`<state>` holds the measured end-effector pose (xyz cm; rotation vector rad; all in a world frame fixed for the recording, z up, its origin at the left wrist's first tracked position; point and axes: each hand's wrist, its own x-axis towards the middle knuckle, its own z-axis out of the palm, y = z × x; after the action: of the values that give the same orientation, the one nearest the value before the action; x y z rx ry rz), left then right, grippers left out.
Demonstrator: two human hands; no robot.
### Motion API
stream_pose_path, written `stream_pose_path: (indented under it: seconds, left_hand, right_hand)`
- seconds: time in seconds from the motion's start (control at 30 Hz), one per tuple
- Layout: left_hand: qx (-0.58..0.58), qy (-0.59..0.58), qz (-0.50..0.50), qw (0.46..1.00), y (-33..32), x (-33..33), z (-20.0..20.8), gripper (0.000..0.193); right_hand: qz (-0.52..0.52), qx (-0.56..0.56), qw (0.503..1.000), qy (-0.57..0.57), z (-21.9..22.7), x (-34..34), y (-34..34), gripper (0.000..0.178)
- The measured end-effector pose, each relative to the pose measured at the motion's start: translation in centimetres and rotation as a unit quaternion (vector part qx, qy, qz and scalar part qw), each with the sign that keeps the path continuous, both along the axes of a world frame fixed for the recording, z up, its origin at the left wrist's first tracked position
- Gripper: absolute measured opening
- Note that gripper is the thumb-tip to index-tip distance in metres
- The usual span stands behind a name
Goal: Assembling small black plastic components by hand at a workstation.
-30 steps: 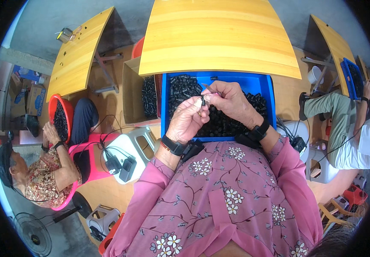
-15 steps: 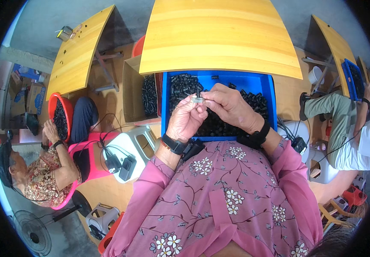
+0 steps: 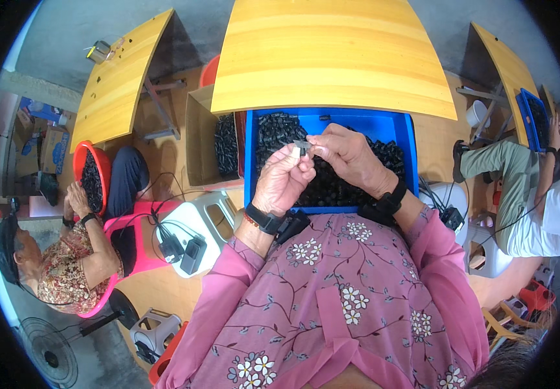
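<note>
My left hand (image 3: 278,179) is closed in a pinch over the blue bin, with a small black part (image 3: 303,152) at its thumb and fingertip. My right hand (image 3: 352,159) is closed too, its thumb and forefinger pinching a thin greyish piece (image 3: 302,144) against the black part. What kind of piece this is cannot be made out at this size. Below both hands lies the blue bin (image 3: 411,139), holding many small black parts (image 3: 332,188) in loose heaps. Part of that heap is hidden behind my hands.
A wooden table (image 3: 332,58) overhangs the bin's far side. Left of it stands a cardboard box (image 3: 199,139) of black pieces. A white stool (image 3: 218,227) bears cables and black devices. One person (image 3: 66,272) works at a red basin (image 3: 103,168); another (image 3: 526,194) sits at right.
The greyish piece has tilted and now sits above the black part. My right hand has shifted slightly up, its fingers bent differently; my left hand has barely moved.
</note>
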<state>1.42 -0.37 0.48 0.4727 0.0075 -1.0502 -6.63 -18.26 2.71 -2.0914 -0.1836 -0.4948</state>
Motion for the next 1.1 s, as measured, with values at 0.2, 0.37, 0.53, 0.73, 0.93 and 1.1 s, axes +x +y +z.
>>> stream_pose_path:
  seconds: [0.2,0.37,0.53,0.73,0.93,1.1]
  left_hand:
    - [0.004,0.003,0.031,1.000,-0.3,-0.1,-0.1,0.008]
    - [-0.017,-0.004,0.022,1.000,-0.2,-0.1,-0.4,0.007]
    - [-0.003,-0.011,0.016,1.000,-0.2,-0.2,-0.3,0.008]
    - [-0.009,0.006,0.027,1.000,-0.4,-0.1,-0.2,0.007]
    - [-0.011,0.015,-0.002,1.000,-0.2,-0.1,0.0,0.006]
    - [-0.003,0.034,0.015,0.999,-0.4,-0.1,0.3,0.005]
  right_hand:
    - [0.017,-0.019,0.997,-0.067,0.0,-0.3,0.8,0.025]
    - [0.013,-0.027,0.998,-0.059,0.0,-0.2,0.5,0.026]
    - [0.000,-0.022,0.999,-0.031,-0.1,-0.1,0.1,0.025]
    - [0.013,-0.015,0.999,-0.051,0.4,-0.3,1.0,0.019]
    - [-0.011,-0.010,1.000,-0.015,0.3,-0.3,0.3,0.019]
    - [-0.002,0.001,1.000,-0.017,0.5,-0.4,0.8,0.018]
